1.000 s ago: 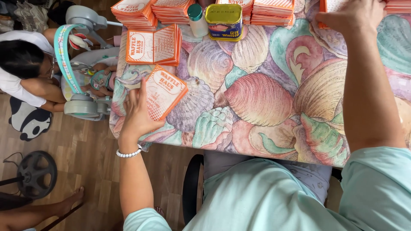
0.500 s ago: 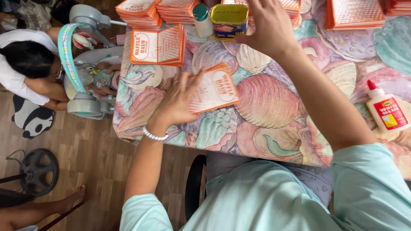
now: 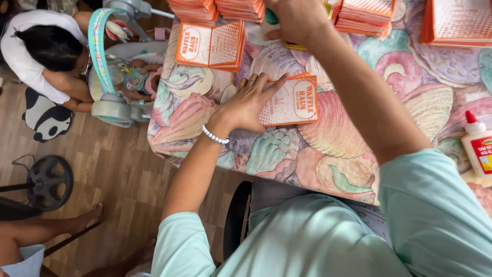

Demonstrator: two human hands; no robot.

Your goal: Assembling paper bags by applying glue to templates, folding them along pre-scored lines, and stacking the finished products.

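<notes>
Left hand (image 3: 249, 104) flat on orange card (image 3: 292, 101); right hand (image 3: 296, 19) reaching stacks (image 3: 241, 9)

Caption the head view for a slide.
Left hand presses a flat orange-and-white paper sleeve onto the shell-patterned tablecloth; right hand reaches toward stacked sleeves.

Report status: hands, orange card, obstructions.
Left hand flat on orange card, pressing it to table. Right hand at tin, grip unclear. Glue bottle off right, clear.
</notes>
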